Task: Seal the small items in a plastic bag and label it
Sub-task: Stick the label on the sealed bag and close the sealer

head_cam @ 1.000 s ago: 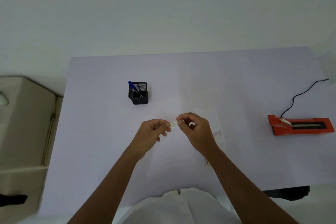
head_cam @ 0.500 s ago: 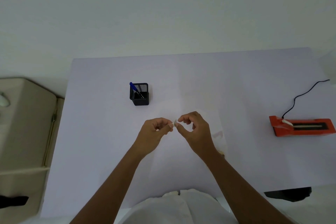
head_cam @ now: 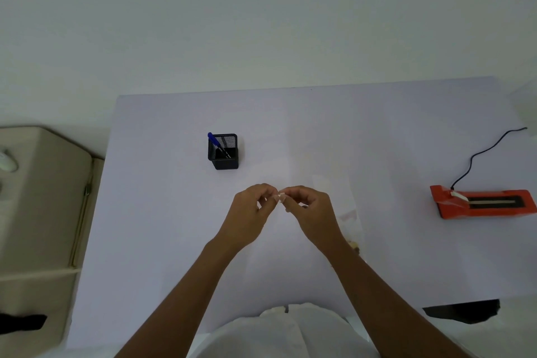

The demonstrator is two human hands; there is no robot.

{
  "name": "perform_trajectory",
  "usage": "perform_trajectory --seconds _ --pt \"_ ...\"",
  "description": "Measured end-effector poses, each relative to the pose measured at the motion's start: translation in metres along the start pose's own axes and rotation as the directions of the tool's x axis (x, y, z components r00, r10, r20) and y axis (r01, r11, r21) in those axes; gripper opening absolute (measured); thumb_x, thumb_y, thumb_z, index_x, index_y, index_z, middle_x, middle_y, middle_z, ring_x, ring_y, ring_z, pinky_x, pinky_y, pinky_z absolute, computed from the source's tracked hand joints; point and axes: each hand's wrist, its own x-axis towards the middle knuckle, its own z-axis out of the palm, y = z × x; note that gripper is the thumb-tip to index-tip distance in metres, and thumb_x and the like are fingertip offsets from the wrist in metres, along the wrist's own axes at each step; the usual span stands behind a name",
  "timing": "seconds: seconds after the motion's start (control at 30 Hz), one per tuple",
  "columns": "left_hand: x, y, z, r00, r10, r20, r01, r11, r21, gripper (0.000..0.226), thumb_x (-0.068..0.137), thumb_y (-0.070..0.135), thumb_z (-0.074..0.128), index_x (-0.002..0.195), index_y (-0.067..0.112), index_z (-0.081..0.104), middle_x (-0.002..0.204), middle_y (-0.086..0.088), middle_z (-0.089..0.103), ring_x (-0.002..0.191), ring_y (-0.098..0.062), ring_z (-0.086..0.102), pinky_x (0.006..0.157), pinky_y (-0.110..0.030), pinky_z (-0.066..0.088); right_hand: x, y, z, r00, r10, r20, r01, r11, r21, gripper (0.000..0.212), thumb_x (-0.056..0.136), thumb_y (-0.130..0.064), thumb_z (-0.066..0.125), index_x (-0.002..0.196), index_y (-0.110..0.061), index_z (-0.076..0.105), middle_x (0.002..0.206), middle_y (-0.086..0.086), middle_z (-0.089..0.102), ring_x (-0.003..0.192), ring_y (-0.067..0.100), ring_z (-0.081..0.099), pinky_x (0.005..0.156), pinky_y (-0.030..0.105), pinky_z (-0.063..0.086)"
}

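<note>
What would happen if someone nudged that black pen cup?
The pen cup looks like thin mesh, so probably light; it would likely slide on the smooth table. Its flat square base should resist tipping, though the leaning pen may rattle.

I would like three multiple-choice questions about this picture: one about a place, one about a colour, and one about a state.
1. Where does the pen holder stand?
A. beyond the left hand
B. in the person's lap
C. on the floor

2. What colour is the sealer?
A. blue
B. orange
C. green

3. In what state is the label?
A. lying untouched
B. stuck on the pen holder
C. pinched by the left hand and the right hand

Answers:
1 A: it stands farther away than the left hand.
2 B: its body is orange.
3 C: fingertips of both hands meet on it.
</note>
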Motion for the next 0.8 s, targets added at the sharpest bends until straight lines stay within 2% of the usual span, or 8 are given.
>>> perform_trajectory --seconds 0.1,0.23,0.3,0.37,0.47,0.57,0.7,0.8 --pt "0.003 0.0 0.004 0.994 -0.095 0.047 0.099 0.992 -0.075 0.015 0.098 0.019 0.053 0.091 0.012 0.064 0.086 -0.005 0.066 0.078 -0.016 0.06 0.067 -0.022 0.047 0.002 0.003 0.003 0.995 0.096 0.037 -0.1 0.989 0.108 0.01 0.092 -0.013 0.067 0.089 -0.017 0.076 0.07 -0.008 0.072 0.062 0.006 0.063 0.058 0.016 0.05" --pt "0.009 -0.014 0.01 0.964 -0.248 0.096 0.263 0.945 -0.196 0.017 0.099 0.012 0.047 0.097 0.005 0.062 0.088 -0.006 0.064 0.074 -0.012 0.058 0.06 -0.02 0.047 0.005 0.009 -0.001 0.957 0.283 0.06 -0.288 0.906 0.31 0.012 0.093 -0.01 0.064 0.09 -0.012 0.075 0.073 0.002 0.07 0.061 0.013 0.058 0.053 0.023 0.047" --pt "0.01 -0.028 0.016 0.948 -0.306 0.085 0.317 0.93 -0.187 0.018 0.099 0.012 0.048 0.098 0.002 0.063 0.086 -0.005 0.064 0.072 -0.012 0.057 0.06 -0.018 0.045 0.006 0.014 -0.005 0.935 0.351 0.057 -0.344 0.852 0.395 0.012 0.093 -0.007 0.063 0.091 -0.009 0.075 0.074 0.005 0.069 0.06 0.014 0.056 0.051 0.025 0.045" --pt "0.012 -0.045 0.023 0.928 -0.368 0.058 0.373 0.916 -0.148 0.017 0.097 0.012 0.051 0.092 0.004 0.065 0.082 -0.004 0.065 0.07 -0.014 0.057 0.059 -0.017 0.044 0.007 0.02 -0.01 0.913 0.404 0.058 -0.386 0.81 0.442 0.011 0.092 -0.006 0.064 0.09 -0.008 0.075 0.074 0.006 0.068 0.059 0.015 0.054 0.051 0.027 0.043" --pt "0.014 -0.074 0.038 0.881 -0.474 0.017 0.474 0.88 -0.019 0.019 0.093 0.014 0.054 0.081 0.004 0.065 0.079 -0.01 0.066 0.069 -0.017 0.058 0.059 -0.022 0.045 0.006 0.03 -0.018 0.889 0.455 0.059 -0.429 0.779 0.458 0.009 0.091 -0.007 0.065 0.092 -0.007 0.074 0.074 0.004 0.068 0.059 0.015 0.053 0.051 0.027 0.041" --pt "0.01 -0.098 0.054 0.834 -0.55 -0.045 0.551 0.823 0.138 0.026 0.089 0.019 0.056 0.067 0.006 0.056 0.065 -0.008 0.06 0.058 -0.016 0.05 0.056 -0.028 0.043 0.005 0.038 -0.025 0.882 0.469 0.053 -0.441 0.779 0.445 0.009 0.092 -0.008 0.064 0.091 -0.008 0.074 0.075 0.004 0.068 0.06 0.014 0.053 0.052 0.027 0.04" --pt "0.002 -0.11 0.066 0.818 -0.564 -0.116 0.575 0.792 0.204 0.022 0.084 0.031 0.065 0.072 0.013 0.061 0.066 0.002 0.064 0.062 -0.016 0.06 0.058 -0.027 0.046 0.002 0.047 -0.031 0.889 0.457 0.028 -0.431 0.814 0.389 0.011 0.092 -0.009 0.065 0.089 -0.012 0.075 0.075 0.004 0.071 0.061 0.013 0.055 0.05 0.025 0.043" --pt "-0.002 -0.111 0.071 0.811 -0.56 -0.169 0.584 0.786 0.201 0.027 0.08 0.037 0.07 0.07 0.017 0.054 0.065 0.005 0.06 0.059 -0.014 0.056 0.053 -0.025 0.04 0.0 0.052 -0.033 0.898 0.439 0.021 -0.418 0.838 0.35 0.01 0.091 -0.01 0.067 0.088 -0.013 0.075 0.074 0.002 0.072 0.06 0.012 0.056 0.048 0.023 0.044"
